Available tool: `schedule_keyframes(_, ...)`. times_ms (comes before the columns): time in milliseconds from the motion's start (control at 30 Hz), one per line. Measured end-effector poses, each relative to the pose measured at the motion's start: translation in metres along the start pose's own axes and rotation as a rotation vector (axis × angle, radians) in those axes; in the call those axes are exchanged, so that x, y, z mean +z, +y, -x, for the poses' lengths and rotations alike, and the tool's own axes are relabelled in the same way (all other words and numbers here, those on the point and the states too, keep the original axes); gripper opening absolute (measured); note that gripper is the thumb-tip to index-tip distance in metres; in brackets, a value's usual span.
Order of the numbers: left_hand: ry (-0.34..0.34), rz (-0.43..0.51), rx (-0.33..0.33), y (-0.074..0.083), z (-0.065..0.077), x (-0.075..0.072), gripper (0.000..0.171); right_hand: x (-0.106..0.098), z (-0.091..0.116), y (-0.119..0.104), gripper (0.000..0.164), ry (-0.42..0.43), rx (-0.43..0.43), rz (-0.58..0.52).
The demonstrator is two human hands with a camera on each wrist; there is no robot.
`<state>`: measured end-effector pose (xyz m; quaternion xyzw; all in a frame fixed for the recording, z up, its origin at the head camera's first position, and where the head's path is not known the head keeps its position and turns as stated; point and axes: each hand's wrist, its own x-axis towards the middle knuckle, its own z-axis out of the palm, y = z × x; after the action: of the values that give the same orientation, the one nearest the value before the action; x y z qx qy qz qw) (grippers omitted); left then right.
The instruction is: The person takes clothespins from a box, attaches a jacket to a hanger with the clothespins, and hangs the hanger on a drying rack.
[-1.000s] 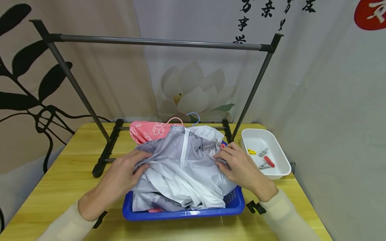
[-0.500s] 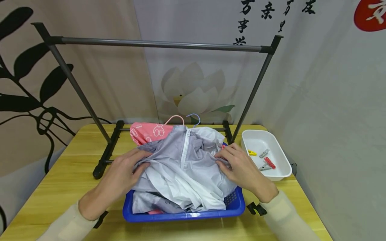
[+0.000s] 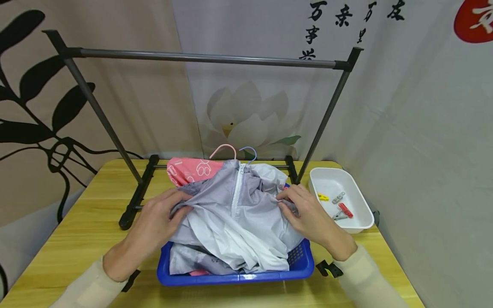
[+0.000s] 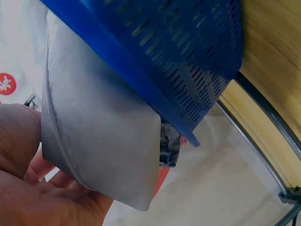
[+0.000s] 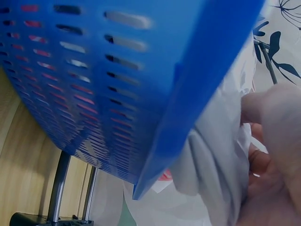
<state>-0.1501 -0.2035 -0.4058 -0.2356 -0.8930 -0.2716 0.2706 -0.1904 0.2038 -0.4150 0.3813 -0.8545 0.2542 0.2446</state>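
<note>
A light grey jacket with a white zipper lies bunched over the blue basket, collar toward the rack. My left hand pinches the jacket's left side between thumb and fingers. On the opposite side, my right hand pinches a fold of the same cloth. In the left wrist view, a grey flap of the jacket hangs over the basket rim from the left hand. The right wrist view has the right hand on the cloth beside the rim. Some fingertips are hidden by the fabric.
Behind the jacket lie a pink printed garment, a pink hanger hook and a blue hanger hook. A dark metal rack stands over the table's back. At right, a white tray holds several clothes pegs.
</note>
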Motion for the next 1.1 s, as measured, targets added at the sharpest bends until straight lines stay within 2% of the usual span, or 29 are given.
schedule_keyframes(300, 0.029, 0.004, -0.026, 0.0004, 0.0009, -0.0022, 0.027, 0.0016, 0.0004, 0.0014, 0.019, 0.004, 0.003, -0.038)
schedule_keyframes(733, 0.066, -0.001, -0.027, -0.0047, 0.0022, -0.0064, 0.028, -0.0036, -0.0032, 0.0031, 0.017, -0.009, 0.035, -0.024)
schedule_keyframes(1100, 0.1, -0.008, -0.029, -0.0045, 0.0042, -0.0098, 0.031, -0.0074, -0.0056, 0.0046, 0.019, 0.027, 0.033, -0.022)
